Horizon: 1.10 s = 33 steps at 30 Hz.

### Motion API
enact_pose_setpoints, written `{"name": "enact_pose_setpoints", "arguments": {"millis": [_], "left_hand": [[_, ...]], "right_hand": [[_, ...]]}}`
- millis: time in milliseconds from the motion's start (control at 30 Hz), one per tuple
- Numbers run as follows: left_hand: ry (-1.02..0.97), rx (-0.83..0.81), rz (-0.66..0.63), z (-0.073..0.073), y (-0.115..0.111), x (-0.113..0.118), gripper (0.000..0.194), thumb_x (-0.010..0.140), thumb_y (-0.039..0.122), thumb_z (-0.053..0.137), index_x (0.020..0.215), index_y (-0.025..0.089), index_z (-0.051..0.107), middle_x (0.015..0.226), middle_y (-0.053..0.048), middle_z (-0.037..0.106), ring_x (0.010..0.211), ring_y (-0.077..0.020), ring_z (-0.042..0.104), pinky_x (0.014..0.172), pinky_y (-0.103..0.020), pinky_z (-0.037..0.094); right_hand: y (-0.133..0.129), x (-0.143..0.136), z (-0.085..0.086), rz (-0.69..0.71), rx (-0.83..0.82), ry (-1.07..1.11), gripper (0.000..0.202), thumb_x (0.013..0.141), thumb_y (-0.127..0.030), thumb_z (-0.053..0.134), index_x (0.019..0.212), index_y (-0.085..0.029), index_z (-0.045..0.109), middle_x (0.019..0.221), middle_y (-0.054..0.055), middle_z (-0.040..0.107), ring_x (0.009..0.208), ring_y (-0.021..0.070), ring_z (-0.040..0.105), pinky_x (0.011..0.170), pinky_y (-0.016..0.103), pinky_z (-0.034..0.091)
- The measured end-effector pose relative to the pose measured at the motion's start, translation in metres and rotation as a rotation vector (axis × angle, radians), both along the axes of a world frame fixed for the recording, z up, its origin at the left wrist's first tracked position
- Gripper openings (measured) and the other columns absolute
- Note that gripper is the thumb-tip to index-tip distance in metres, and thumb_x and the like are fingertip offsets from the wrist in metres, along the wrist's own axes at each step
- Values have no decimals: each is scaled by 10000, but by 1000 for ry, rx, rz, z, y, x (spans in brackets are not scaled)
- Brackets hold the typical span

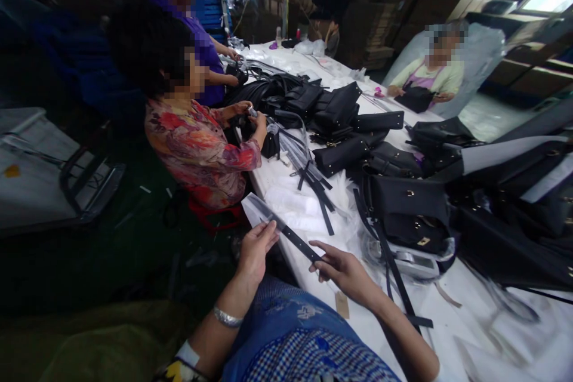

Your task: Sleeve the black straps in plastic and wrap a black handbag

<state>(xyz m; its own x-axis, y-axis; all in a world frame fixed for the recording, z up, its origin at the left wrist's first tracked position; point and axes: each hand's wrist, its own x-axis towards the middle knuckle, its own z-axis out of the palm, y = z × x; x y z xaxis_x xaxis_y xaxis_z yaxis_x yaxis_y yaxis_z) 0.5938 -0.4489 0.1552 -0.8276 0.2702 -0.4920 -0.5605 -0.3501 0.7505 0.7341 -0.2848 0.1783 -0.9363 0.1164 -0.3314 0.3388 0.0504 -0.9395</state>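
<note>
A black strap (pixel 298 241) with small holes along it stretches between my hands, above the table's near edge. My left hand (pixel 256 249) pinches its far end together with a clear plastic sleeve (pixel 256 209), which sticks out beyond my fingers. At the strap's near end, my right hand (pixel 342 270) grips it between thumb and fingers, the other fingers partly extended. A black handbag (pixel 405 197) with gold-coloured fittings lies to the right of my right hand. More black straps (pixel 319 191) lie on the table just past my hands.
The white table (pixel 308 274) carries piled black bags (pixel 335 107) and plastic wrap (pixel 290 206). A co-worker in a floral shirt (pixel 201 149) sits at the left edge, another in purple (pixel 197 54) beyond. Someone in an apron (pixel 425 77) works across the table. A cart (pixel 54 173) stands left.
</note>
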Motion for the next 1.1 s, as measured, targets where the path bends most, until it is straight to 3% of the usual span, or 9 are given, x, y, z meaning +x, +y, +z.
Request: {"name": "enact_pose_setpoints", "arguments": {"millis": [167,300,400,500,633,700,867,933,1100], "left_hand": [[-34,24,-125,4,8,24,285,633,283,851,814,125,697,821,-51,700,732,-127,661,746,-246,542],[-37,6,6,5,-14,2,270,642,261,847,826,132,698,838,-42,710,755,-120,673,796,-249,535],[-34,-19,65,3,-29,-10,282,625,261,858,819,133,698,818,-35,712,758,-121,676,801,-252,532],[-44,-14,-20,5,-24,5,297,621,291,859,818,130,706,832,-49,717,769,-134,679,782,-255,534],[-52,26,-193,8,-6,36,290,639,318,844,803,118,713,812,-64,714,746,-150,678,747,-265,542],[-66,23,-172,9,-9,36,296,634,308,848,815,116,715,818,-67,714,740,-150,678,743,-265,544],[-91,-17,65,8,-42,4,265,617,241,864,801,134,707,819,-41,714,738,-118,676,746,-231,540],[-107,-20,50,8,-47,3,254,622,246,861,792,134,708,812,-43,714,742,-120,677,739,-229,543],[-107,47,-111,12,-35,27,279,631,296,854,801,126,712,814,-61,715,754,-146,681,739,-251,550]], "right_hand": [[-6,-23,10,36,45,102,631,879,-368,584,1441,-185,361,926,56,732,679,140,641,704,311,535],[7,-7,13,177,89,56,652,847,-315,628,1440,-212,377,958,48,738,823,166,664,836,340,514],[10,3,8,175,106,-11,641,842,-292,622,1434,-202,392,872,37,743,724,161,663,779,331,528],[0,-6,6,150,110,5,662,852,-299,607,1456,-198,354,874,39,738,677,155,649,725,320,536],[-14,-27,16,124,171,63,694,866,-291,598,1484,-210,293,757,-6,707,640,140,626,685,285,522],[-13,-27,23,163,196,67,723,853,-296,623,1487,-225,282,747,-17,702,650,139,625,688,280,519],[-4,-8,27,248,75,-37,680,863,-341,605,1469,-202,329,849,32,738,695,160,658,720,316,540],[-9,-11,24,212,39,-47,681,862,-345,604,1467,-192,330,847,40,741,664,154,654,696,313,543],[-28,-45,21,155,-33,22,725,839,-364,642,1469,-209,319,858,32,734,604,123,641,626,271,532]]}}
